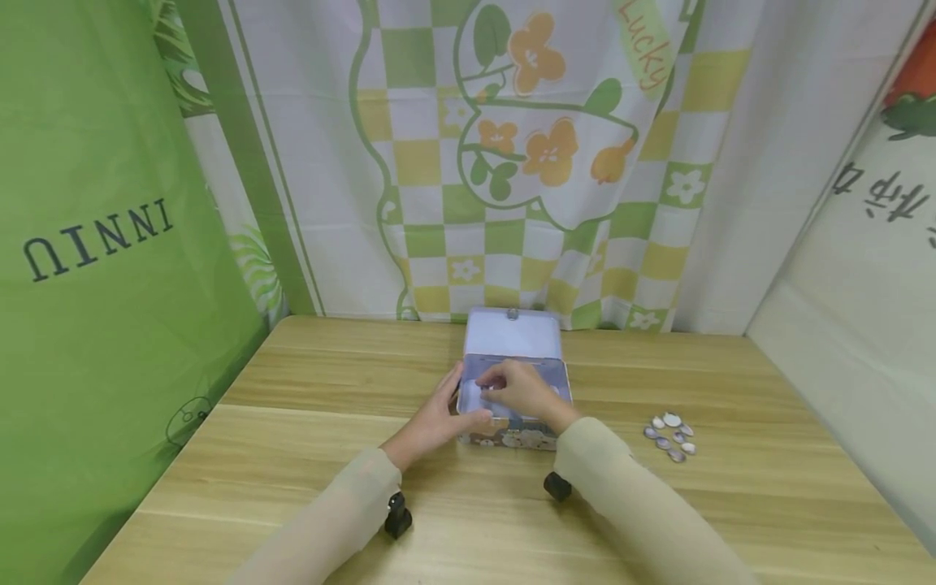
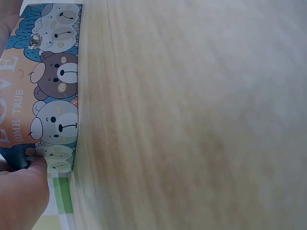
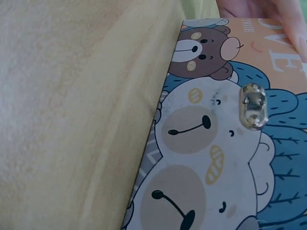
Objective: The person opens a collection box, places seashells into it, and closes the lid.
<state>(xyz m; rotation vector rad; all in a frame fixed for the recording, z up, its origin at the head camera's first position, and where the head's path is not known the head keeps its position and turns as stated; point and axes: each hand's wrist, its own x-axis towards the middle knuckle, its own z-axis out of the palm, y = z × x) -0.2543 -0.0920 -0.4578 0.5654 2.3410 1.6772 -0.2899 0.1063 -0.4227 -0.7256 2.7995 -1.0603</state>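
A tin box (image 1: 512, 439) printed with cartoon bears stands at the back middle of the table, its lid (image 1: 513, 333) raised against the curtain. My left hand (image 1: 439, 414) holds the box at its left front corner, thumb along the front and fingers on the left side. In the left wrist view the thumb (image 2: 36, 187) lies against the bear print. Over the open box, my right hand (image 1: 521, 388) dips in from the right with bent fingers, thumb and fingertips close together. Whether something small sits between them cannot be made out. A pale bit shows inside near the right wall.
Several small shells (image 1: 671, 420), white and purplish, lie in a loose group on the table right of the box. A wooden tabletop (image 1: 329, 374) spreads around. Behind it hangs a checked curtain (image 1: 504, 236), with a green cloth (image 1: 110, 325) on the left.
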